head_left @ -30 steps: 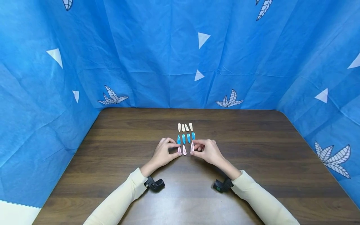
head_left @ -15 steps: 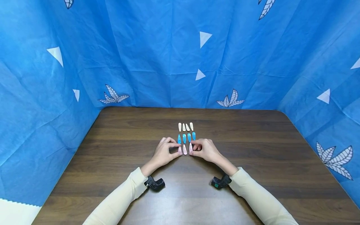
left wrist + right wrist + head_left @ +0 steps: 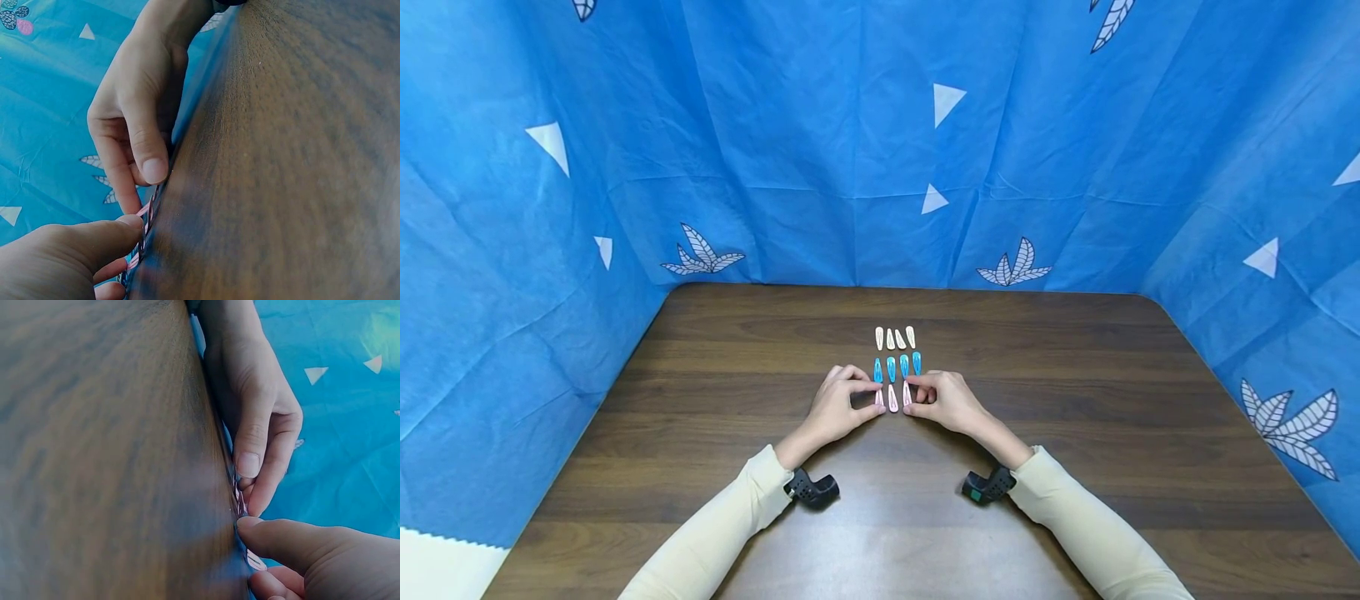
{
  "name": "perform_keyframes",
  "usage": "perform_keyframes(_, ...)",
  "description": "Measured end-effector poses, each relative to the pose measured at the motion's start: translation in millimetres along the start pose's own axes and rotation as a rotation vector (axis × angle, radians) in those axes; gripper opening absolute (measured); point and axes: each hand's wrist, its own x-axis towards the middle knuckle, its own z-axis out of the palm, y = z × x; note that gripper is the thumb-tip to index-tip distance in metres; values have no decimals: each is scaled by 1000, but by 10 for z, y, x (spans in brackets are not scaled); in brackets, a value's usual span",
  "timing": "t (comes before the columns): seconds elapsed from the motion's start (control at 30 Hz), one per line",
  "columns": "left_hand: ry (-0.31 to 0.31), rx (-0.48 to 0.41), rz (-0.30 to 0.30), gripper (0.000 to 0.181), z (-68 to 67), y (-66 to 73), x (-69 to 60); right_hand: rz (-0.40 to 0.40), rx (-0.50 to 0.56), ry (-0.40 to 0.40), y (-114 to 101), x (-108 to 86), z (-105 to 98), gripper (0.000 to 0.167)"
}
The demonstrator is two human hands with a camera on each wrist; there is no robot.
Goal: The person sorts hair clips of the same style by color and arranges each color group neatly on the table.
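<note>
Small snap hair clips lie in three rows on the wooden table. My left hand (image 3: 835, 404) holds the leftmost pink hair clip (image 3: 879, 398) by its two ends, index finger at the far end and thumb at the near end. Beside it, untouched, lies another pink hair clip (image 3: 892, 398). My right hand (image 3: 951, 402) pinches a third pink hair clip (image 3: 907, 392) the same way, flat on the table. Both hands (image 3: 140, 106) nearly meet at the clips in the wrist views, where the clips show edge-on and partly hidden by fingers.
A row of blue hair clips (image 3: 891, 369) lies just beyond the pink ones, and a row of cream hair clips (image 3: 891, 339) farther back. The brown table (image 3: 737, 333) extends around them, with a blue patterned curtain (image 3: 812, 125) behind and at the sides.
My right hand has slid the right pink clip leftward, closer to the middle pink clip, and straightened it slightly. My left hand has stayed in place.
</note>
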Motion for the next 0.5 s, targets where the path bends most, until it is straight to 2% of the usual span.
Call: perform_keyframes(0.5,1,2,3,35,3,-20,1,-16,18,7,12,-5,13,52)
